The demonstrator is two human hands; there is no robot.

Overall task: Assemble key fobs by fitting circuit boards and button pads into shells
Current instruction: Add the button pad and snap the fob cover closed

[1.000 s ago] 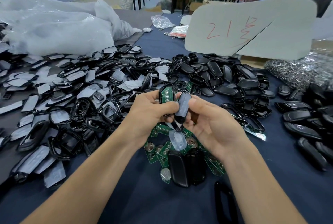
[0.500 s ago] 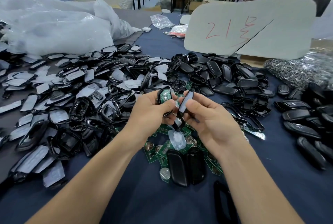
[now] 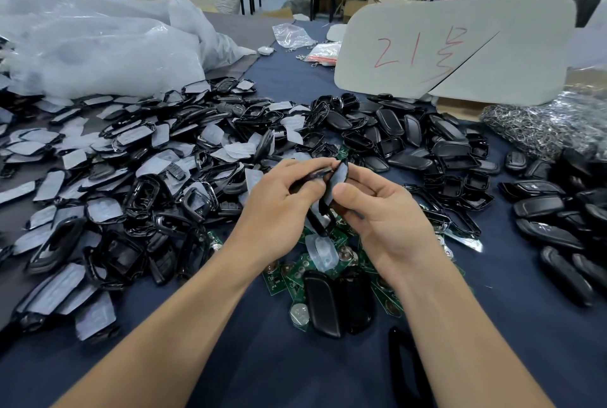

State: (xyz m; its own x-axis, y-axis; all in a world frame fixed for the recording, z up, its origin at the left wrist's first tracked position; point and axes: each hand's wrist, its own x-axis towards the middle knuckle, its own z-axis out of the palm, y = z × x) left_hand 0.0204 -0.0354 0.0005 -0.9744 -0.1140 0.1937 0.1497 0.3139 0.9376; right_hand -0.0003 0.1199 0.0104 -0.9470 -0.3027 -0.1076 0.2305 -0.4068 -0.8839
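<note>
My left hand [image 3: 279, 207] grips a black fob shell half [image 3: 316, 219] that holds a circuit board, now turned so its green face is hidden. My right hand [image 3: 377, 210] pinches the other shell half with a translucent button pad [image 3: 338, 176] and brings it edge to edge against the first. Both hands hover above a heap of green circuit boards [image 3: 331, 263] on the dark blue cloth. A loose clear button pad [image 3: 323, 251] lies on that heap. Two closed black fobs [image 3: 338, 301] lie just in front of it.
A big pile of shell frames with pads [image 3: 131, 171] fills the left. Black shell backs [image 3: 427, 138] lie behind and to the right, more fobs [image 3: 565, 220] at far right. Metal key rings [image 3: 538, 125], a grey card marked in red [image 3: 453, 46] and plastic bags [image 3: 98, 43] stand behind.
My left hand has rolled its shell over, so the green board no longer shows. The right hand's shell half has tipped in against it, and the two parts now meet.
</note>
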